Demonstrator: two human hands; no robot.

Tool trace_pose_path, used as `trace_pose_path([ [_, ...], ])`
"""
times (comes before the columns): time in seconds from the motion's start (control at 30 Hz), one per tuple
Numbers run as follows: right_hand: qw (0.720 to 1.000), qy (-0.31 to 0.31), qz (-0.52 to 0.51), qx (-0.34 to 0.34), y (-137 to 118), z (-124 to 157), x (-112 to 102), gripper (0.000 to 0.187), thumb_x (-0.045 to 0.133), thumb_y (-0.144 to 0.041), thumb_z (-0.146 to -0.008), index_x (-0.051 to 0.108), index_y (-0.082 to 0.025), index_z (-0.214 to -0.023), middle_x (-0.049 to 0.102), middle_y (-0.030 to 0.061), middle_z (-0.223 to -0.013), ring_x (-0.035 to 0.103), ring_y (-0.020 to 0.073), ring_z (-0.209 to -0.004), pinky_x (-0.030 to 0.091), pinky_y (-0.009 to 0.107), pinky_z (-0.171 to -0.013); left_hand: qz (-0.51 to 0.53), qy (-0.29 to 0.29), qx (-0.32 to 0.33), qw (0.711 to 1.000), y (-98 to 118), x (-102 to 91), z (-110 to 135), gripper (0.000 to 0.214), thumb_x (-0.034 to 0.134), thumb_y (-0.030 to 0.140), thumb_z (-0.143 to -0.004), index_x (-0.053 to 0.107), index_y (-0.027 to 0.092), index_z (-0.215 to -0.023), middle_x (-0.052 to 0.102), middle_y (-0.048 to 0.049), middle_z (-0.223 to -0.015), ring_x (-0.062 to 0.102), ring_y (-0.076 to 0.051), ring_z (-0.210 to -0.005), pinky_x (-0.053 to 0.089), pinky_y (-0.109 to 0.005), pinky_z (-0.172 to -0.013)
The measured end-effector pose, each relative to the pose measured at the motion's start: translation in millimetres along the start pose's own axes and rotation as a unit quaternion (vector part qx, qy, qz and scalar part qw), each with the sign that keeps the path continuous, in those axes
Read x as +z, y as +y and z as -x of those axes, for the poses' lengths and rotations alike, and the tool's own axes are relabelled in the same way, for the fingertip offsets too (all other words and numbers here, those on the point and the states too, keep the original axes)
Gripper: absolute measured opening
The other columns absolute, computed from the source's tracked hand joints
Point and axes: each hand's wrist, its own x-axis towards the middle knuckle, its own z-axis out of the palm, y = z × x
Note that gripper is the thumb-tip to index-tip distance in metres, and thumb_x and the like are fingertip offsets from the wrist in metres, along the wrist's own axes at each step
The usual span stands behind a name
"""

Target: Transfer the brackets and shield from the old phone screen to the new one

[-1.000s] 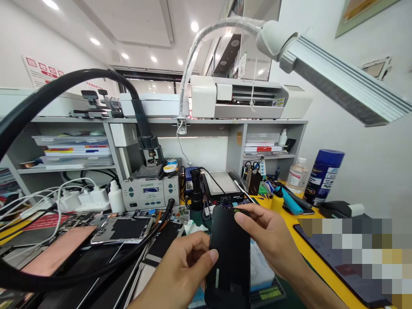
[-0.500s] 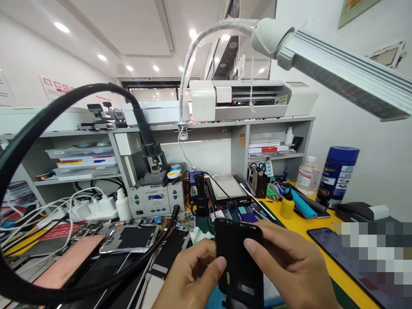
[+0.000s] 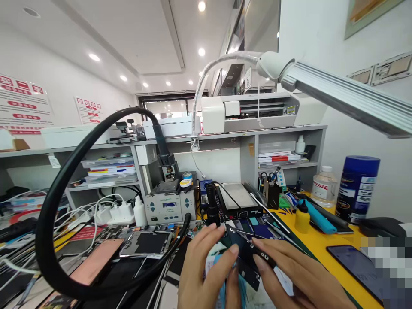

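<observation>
A thin black phone screen (image 3: 246, 253) is held between both hands at the lower middle, tilted, its edge with small white marks turned up. My left hand (image 3: 206, 266) grips its left side, the thumb on the face and the fingertips at the top edge. Along the right side, my right hand (image 3: 296, 274) pinches it between thumb and fingers. Below the left hand, partly hidden, lies light-blue and white material (image 3: 210, 264). Part of the screen is covered by my fingers.
On the left, a thick black hose (image 3: 48, 236) loops before a hot-air station (image 3: 169, 208) and several phone parts. To the right stand a yellow bottle (image 3: 302, 219) and a blue spray can (image 3: 356, 189). A phone (image 3: 347, 266) lies at right. A lamp (image 3: 347, 94) reaches overhead.
The phone screen has turned from nearly upright to a slant, with its marked edge towards the right. Both hands have shifted their grip on it. The view has tilted up and left.
</observation>
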Motion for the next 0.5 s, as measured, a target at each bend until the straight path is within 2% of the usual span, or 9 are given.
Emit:
trace_pose_path([
  [0.2,0.998,-0.027,-0.052,0.028,-1.6,-5.3,3.3,0.037,0.068,-0.009,-0.081,0.071,-0.030,-0.112,0.078,0.0012,-0.097,0.076,0.0190,-0.082,0.061,0.023,-0.080,-0.009,0.005,0.000,1.000,4.6,3.1,-4.4,0.049,0.053,-0.004,-0.080,0.056,0.021,-0.121,0.051,-0.0143,-0.136,0.046,-0.032,-0.131,0.045,-0.054,-0.102],
  [0.5,0.997,-0.024,-0.067,0.027,-2.5,-3.7,4.2,0.040,0.068,-0.007,-0.080,0.072,-0.031,-0.112,0.078,0.0003,-0.096,0.075,0.0186,-0.081,0.061,0.023,-0.080,0.002,-0.012,0.007,1.000,3.2,2.4,-3.1,0.052,0.051,-0.005,-0.080,0.053,0.020,-0.126,0.053,-0.0154,-0.135,0.045,-0.033,-0.131,0.044,-0.056,-0.103],
])
